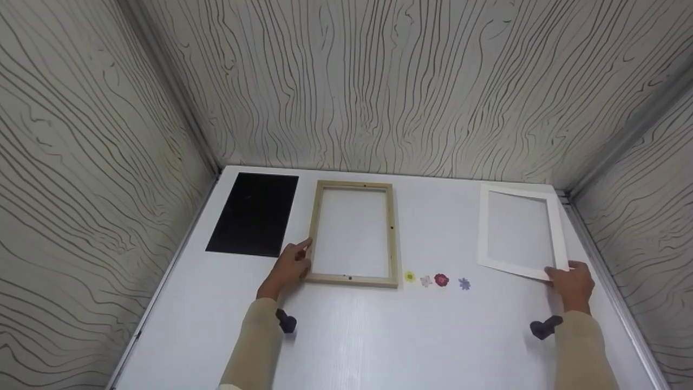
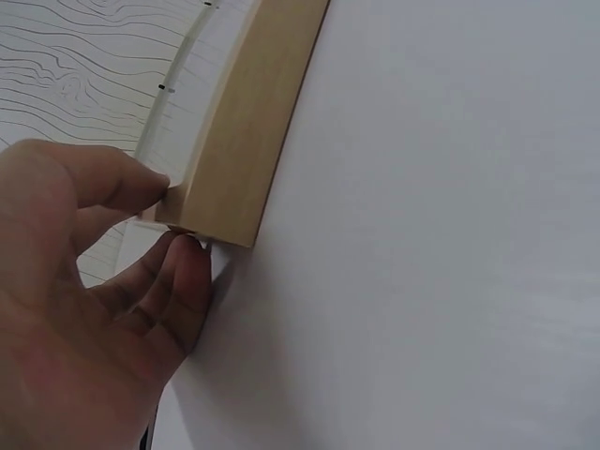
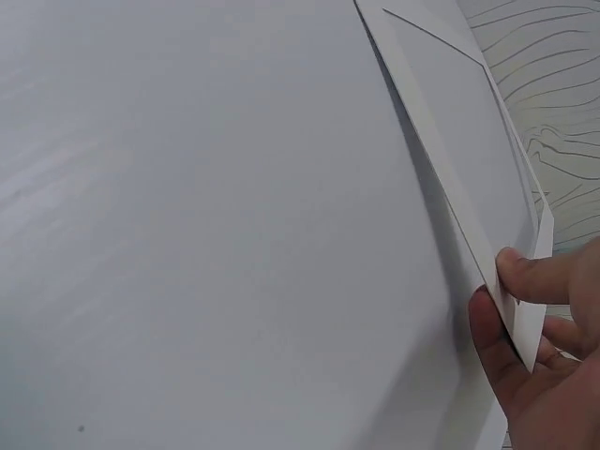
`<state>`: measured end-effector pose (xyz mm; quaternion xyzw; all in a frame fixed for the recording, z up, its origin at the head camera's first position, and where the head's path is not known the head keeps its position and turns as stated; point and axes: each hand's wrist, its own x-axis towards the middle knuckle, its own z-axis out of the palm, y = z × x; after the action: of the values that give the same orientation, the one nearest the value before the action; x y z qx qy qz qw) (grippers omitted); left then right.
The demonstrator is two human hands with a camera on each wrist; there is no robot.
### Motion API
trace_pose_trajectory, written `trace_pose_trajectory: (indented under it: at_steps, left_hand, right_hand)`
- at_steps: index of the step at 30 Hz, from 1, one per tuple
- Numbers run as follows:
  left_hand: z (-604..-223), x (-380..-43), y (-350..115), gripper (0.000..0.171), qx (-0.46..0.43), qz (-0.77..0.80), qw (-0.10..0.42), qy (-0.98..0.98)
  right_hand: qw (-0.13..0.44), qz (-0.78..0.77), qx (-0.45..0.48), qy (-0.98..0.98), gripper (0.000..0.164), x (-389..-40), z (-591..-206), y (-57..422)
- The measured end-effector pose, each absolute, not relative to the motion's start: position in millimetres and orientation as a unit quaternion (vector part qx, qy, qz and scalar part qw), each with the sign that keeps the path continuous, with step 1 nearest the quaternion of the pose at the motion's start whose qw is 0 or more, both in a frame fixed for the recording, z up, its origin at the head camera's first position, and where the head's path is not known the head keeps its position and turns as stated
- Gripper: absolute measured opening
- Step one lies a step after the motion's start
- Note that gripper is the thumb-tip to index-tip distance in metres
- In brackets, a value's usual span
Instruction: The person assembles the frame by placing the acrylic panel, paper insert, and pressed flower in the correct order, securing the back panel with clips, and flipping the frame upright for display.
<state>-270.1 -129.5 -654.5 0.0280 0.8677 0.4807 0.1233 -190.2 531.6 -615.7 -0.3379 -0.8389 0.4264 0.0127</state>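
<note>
my left hand (image 1: 288,268) pinches the frame (image 1: 392,235) at its near left corner, right of the black sheet (image 1: 252,214). my right hand (image 1: 573,284) pinches the mat (image 1: 483,227), its near right corner raised off the table (image 1: 406,346). four flowers (image 1: 441,280) lie between.

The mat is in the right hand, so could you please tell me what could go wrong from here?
The right hand pinches the mat by one corner, so it might bend or slip. The flowers appear loose between mat and frame, and a low pass of the mat could sweep them aside. The yellow flower lies just beside the frame's near right corner; if the left hand shifts the frame, that flower may get nudged.
</note>
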Motion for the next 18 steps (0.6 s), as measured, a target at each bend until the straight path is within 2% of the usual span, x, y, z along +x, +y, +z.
trace_pose_trajectory:
  at_steps: [10, 18]
  left_hand:
    - [-653.7, -271.4, -130.1, 0.074, 0.036, 0.488, 0.128, 0.863]
    - [-655.0, -271.4, -131.6, 0.067, 0.039, 0.485, 0.124, 0.865]
  right_hand:
    - [0.014, 0.444, -0.33, -0.833, 0.081, -193.1, -610.1, 533.7]
    - [0.041, 0.483, -0.328, -0.811, 0.071, -194.1, -602.0, 524.6]
